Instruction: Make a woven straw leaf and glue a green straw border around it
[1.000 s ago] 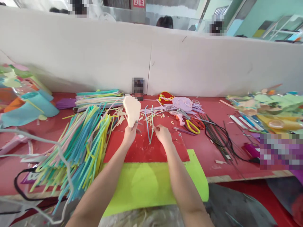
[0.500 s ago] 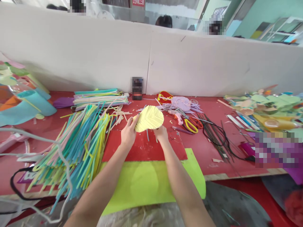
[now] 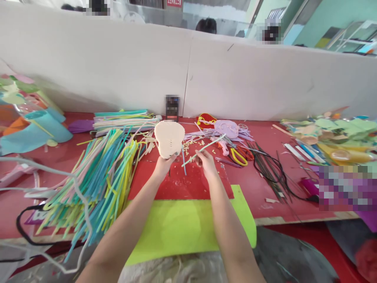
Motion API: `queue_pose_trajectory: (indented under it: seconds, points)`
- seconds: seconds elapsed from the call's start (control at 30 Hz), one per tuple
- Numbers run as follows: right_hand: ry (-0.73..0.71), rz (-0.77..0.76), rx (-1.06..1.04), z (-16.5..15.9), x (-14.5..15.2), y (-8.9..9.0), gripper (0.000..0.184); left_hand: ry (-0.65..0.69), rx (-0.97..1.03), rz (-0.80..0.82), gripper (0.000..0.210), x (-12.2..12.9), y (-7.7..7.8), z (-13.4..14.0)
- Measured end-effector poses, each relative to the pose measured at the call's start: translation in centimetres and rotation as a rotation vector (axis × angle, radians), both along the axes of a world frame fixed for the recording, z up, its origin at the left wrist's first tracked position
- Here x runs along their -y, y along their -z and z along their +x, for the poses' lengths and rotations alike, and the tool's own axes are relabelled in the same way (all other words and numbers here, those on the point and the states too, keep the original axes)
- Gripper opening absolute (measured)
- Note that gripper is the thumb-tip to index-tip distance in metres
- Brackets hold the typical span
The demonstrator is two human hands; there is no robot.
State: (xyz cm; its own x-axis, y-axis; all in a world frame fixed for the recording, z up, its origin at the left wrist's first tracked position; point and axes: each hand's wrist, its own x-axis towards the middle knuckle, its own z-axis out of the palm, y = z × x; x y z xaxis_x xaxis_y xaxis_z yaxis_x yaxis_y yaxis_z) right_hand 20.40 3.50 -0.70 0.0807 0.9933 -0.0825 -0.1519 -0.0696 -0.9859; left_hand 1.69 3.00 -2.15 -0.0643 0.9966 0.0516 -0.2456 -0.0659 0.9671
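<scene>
A cream, roughly heart-shaped flat piece (image 3: 169, 137) stands raised over the red board (image 3: 179, 188), its broad face turned toward me. My left hand (image 3: 165, 162) is closed on its lower edge, thumb and fingers pinching it. To the right, my right hand (image 3: 205, 160) pinches a pale green chenille stem (image 3: 210, 145) that slants up to the right. The stem and the cream piece are apart. A blue stem (image 3: 184, 163) lies on the board between my hands, and several small cream scraps (image 3: 188, 148) are scattered behind it.
A big heap of pastel chenille stems (image 3: 103, 177) covers the left. Yellow-handled scissors (image 3: 238, 157), a pink glue gun (image 3: 224, 148) and a lilac oval piece (image 3: 226, 129) lie to the right. Dark rods with a black cable (image 3: 273, 173) are farther right. A white partition (image 3: 141, 70) rises behind.
The piece has moved left and now shows a plain cream face instead of the ribbed yellow one. My right hand has come off it and now holds a pale green stem.
</scene>
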Motion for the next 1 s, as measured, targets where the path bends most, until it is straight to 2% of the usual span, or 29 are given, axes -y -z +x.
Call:
queue_pose_trajectory:
  seconds: [0.17,0.3,0.47,0.7,0.87,1.0]
  points:
    - [0.016,0.037,-0.077,-0.4,0.3,-0.3,0.038,0.001,0.157,-0.083,0.065,0.1,0.2,0.2]
    - [0.012,0.114,-0.113,-0.9,0.7,-0.7,0.036,0.064,0.232,-0.147,0.066,0.2,0.2,0.5]
    - [0.068,0.162,0.046,-1.6,1.4,-1.3,0.038,0.062,0.311,-0.198,0.062,0.1,-0.2,0.4]
    - [0.059,0.136,0.040,-2.2,1.4,-1.1,0.042,0.075,0.265,-0.179,0.056,0.2,-0.3,0.4]
    - [0.040,0.137,0.018,-2.3,1.4,-0.9,0.038,0.176,0.296,-0.148,0.057,0.3,0.0,0.4]
    - [0.030,0.150,0.007,-2.3,1.4,-1.1,0.036,0.197,0.294,-0.149,0.056,0.3,0.3,0.4]
